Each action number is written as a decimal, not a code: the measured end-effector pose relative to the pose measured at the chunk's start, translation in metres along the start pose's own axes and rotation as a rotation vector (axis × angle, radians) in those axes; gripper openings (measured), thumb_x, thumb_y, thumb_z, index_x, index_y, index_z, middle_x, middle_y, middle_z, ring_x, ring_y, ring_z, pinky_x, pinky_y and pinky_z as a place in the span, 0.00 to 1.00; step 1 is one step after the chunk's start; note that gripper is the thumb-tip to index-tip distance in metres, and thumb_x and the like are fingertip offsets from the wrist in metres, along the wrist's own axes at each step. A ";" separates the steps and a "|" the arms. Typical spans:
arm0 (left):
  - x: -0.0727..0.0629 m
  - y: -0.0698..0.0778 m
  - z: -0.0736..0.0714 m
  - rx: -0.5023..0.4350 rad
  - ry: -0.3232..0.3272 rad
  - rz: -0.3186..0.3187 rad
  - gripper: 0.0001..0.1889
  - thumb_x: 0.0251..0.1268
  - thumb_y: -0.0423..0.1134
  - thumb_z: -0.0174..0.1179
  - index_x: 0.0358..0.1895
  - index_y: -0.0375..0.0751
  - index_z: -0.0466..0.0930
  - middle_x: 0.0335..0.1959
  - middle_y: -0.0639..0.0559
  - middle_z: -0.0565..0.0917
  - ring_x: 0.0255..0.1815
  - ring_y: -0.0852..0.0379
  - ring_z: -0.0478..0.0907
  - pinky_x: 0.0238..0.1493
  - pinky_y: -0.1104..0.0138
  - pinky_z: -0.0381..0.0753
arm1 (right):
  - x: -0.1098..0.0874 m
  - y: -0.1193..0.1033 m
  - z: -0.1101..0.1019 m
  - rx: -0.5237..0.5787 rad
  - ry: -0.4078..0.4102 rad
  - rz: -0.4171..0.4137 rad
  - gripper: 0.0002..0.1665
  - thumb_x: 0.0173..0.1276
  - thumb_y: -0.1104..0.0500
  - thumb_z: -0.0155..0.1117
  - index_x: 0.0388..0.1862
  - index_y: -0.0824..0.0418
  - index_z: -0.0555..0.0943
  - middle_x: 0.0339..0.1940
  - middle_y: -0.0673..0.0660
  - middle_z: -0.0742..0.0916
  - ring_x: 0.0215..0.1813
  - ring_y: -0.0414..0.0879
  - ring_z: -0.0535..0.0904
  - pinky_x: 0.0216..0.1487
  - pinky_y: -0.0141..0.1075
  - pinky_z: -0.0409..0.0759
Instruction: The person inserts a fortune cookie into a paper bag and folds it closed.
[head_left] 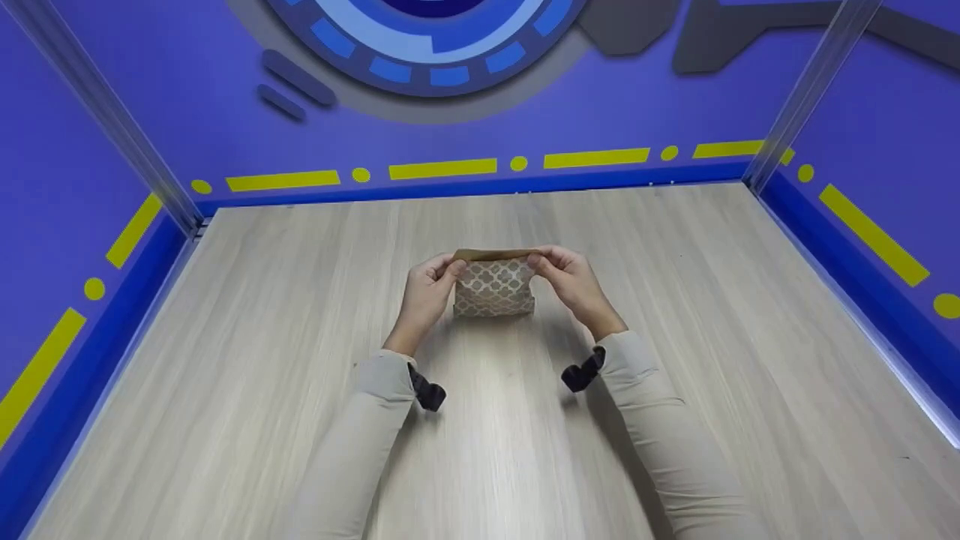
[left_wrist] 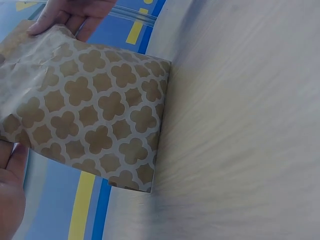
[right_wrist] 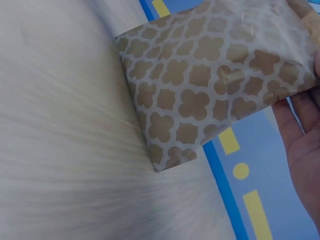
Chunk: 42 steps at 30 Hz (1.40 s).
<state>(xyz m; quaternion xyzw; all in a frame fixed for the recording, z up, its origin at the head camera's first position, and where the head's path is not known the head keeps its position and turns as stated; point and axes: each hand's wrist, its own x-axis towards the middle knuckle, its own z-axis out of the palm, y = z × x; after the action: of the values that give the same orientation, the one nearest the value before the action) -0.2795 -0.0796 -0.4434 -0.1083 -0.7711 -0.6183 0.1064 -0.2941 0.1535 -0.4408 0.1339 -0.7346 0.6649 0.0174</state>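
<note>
A small brown paper bag [head_left: 495,291] with a white quatrefoil pattern stands over the middle of the table, its bottom edge right at the wood. My left hand [head_left: 427,294] pinches the top left corner between thumb and fingers. At the top right corner my right hand [head_left: 576,285] does the same. A plain brown strip runs along the top between the two thumbs. In the left wrist view the patterned face of the bag [left_wrist: 95,107] looks glossy and creased near the top. The right wrist view shows the right-hand fingers [right_wrist: 295,120] behind the bag's side.
The wood-grain table [head_left: 262,337] reaches to blue-purple walls [head_left: 600,105] with yellow dashes at the back and both sides. Metal posts [head_left: 814,97] stand at the back corners. Each wrist wears a small black camera [head_left: 429,391].
</note>
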 end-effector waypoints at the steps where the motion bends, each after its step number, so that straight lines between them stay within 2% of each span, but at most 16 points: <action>1: 0.000 0.000 0.000 0.002 -0.001 -0.003 0.13 0.68 0.42 0.56 0.44 0.35 0.84 0.33 0.46 0.86 0.35 0.62 0.78 0.41 0.70 0.76 | 0.000 0.000 0.000 0.001 -0.007 -0.005 0.15 0.70 0.60 0.59 0.47 0.73 0.79 0.32 0.44 0.85 0.39 0.36 0.80 0.53 0.31 0.77; 7: 0.001 -0.001 -0.001 -0.013 -0.012 -0.006 0.13 0.68 0.41 0.56 0.45 0.35 0.83 0.36 0.47 0.87 0.39 0.61 0.80 0.47 0.64 0.79 | 0.000 0.000 -0.003 0.011 -0.052 -0.039 0.18 0.70 0.58 0.59 0.47 0.73 0.79 0.35 0.44 0.86 0.41 0.36 0.81 0.54 0.31 0.77; 12: 0.001 -0.003 -0.003 -0.044 -0.008 -0.015 0.12 0.67 0.40 0.58 0.43 0.34 0.84 0.32 0.50 0.85 0.33 0.63 0.77 0.45 0.56 0.79 | 0.000 0.002 -0.005 -0.012 -0.078 -0.048 0.18 0.70 0.59 0.59 0.50 0.73 0.79 0.36 0.42 0.86 0.43 0.35 0.80 0.50 0.30 0.78; 14: 0.000 -0.004 -0.004 -0.046 -0.010 -0.015 0.12 0.67 0.39 0.58 0.43 0.34 0.84 0.30 0.51 0.85 0.31 0.63 0.76 0.42 0.57 0.78 | 0.000 0.002 -0.005 -0.027 -0.090 -0.056 0.18 0.70 0.61 0.58 0.51 0.74 0.79 0.37 0.42 0.86 0.43 0.35 0.79 0.49 0.30 0.78; 16: -0.001 -0.005 -0.004 -0.035 -0.013 -0.018 0.11 0.67 0.40 0.58 0.43 0.35 0.84 0.29 0.53 0.84 0.30 0.63 0.75 0.38 0.63 0.77 | 0.000 0.002 -0.006 -0.037 -0.098 -0.057 0.17 0.70 0.62 0.58 0.52 0.74 0.79 0.38 0.42 0.86 0.44 0.35 0.80 0.49 0.30 0.78; 20: -0.001 -0.006 -0.005 -0.025 -0.025 -0.018 0.12 0.66 0.40 0.59 0.44 0.35 0.84 0.27 0.57 0.84 0.25 0.65 0.70 0.30 0.73 0.69 | 0.000 0.002 -0.008 -0.032 -0.112 -0.035 0.18 0.70 0.61 0.59 0.52 0.74 0.79 0.39 0.44 0.87 0.44 0.36 0.81 0.50 0.31 0.79; 23: -0.001 -0.008 -0.007 -0.026 -0.043 -0.033 0.12 0.66 0.41 0.59 0.44 0.35 0.84 0.21 0.60 0.78 0.21 0.64 0.62 0.24 0.73 0.61 | 0.000 0.001 -0.010 -0.023 -0.131 -0.013 0.18 0.70 0.61 0.59 0.52 0.73 0.79 0.40 0.45 0.87 0.45 0.36 0.82 0.50 0.32 0.80; 28: -0.002 -0.007 -0.009 -0.040 -0.083 -0.074 0.13 0.66 0.40 0.60 0.46 0.33 0.84 0.18 0.61 0.76 0.20 0.62 0.59 0.25 0.72 0.58 | 0.001 0.002 -0.013 0.005 -0.176 0.026 0.20 0.70 0.61 0.59 0.54 0.75 0.78 0.41 0.48 0.88 0.43 0.37 0.84 0.51 0.33 0.80; 32: -0.002 -0.009 -0.011 -0.033 -0.119 -0.085 0.13 0.66 0.40 0.59 0.46 0.33 0.84 0.16 0.60 0.74 0.19 0.63 0.57 0.24 0.71 0.57 | 0.001 0.003 -0.016 -0.022 -0.220 0.038 0.21 0.70 0.61 0.60 0.56 0.74 0.77 0.44 0.52 0.88 0.44 0.37 0.83 0.52 0.33 0.80; 35: 0.000 -0.014 -0.012 -0.044 -0.136 -0.086 0.13 0.66 0.40 0.59 0.46 0.34 0.84 0.19 0.61 0.77 0.22 0.65 0.67 0.29 0.73 0.68 | 0.000 0.002 -0.018 -0.061 -0.249 0.035 0.22 0.69 0.59 0.60 0.57 0.71 0.77 0.47 0.55 0.87 0.46 0.37 0.83 0.53 0.32 0.79; 38: 0.000 -0.015 -0.013 -0.084 -0.163 -0.091 0.13 0.66 0.38 0.59 0.47 0.32 0.83 0.26 0.58 0.83 0.31 0.66 0.78 0.42 0.70 0.79 | 0.000 0.002 -0.020 -0.088 -0.273 0.026 0.22 0.69 0.59 0.61 0.59 0.69 0.77 0.47 0.55 0.87 0.46 0.38 0.83 0.52 0.32 0.79; 39: 0.000 -0.015 -0.014 -0.101 -0.172 -0.089 0.13 0.66 0.37 0.59 0.48 0.33 0.82 0.29 0.56 0.85 0.33 0.65 0.80 0.45 0.68 0.81 | 0.000 0.002 -0.021 -0.096 -0.281 0.022 0.23 0.69 0.59 0.61 0.59 0.68 0.77 0.47 0.54 0.87 0.46 0.38 0.82 0.52 0.32 0.79; 42: 0.000 -0.017 -0.016 -0.129 -0.203 -0.068 0.15 0.65 0.35 0.59 0.52 0.34 0.81 0.35 0.51 0.87 0.36 0.64 0.82 0.46 0.67 0.82 | -0.001 0.002 -0.021 -0.105 -0.301 0.008 0.23 0.68 0.60 0.61 0.60 0.67 0.77 0.46 0.53 0.87 0.44 0.37 0.82 0.50 0.31 0.79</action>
<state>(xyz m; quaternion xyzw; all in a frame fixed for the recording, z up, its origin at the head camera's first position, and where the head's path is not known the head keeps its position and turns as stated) -0.2836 -0.0992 -0.4556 -0.1507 -0.7398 -0.6558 -0.0004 -0.2973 0.1746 -0.4406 0.2280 -0.7632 0.5981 -0.0883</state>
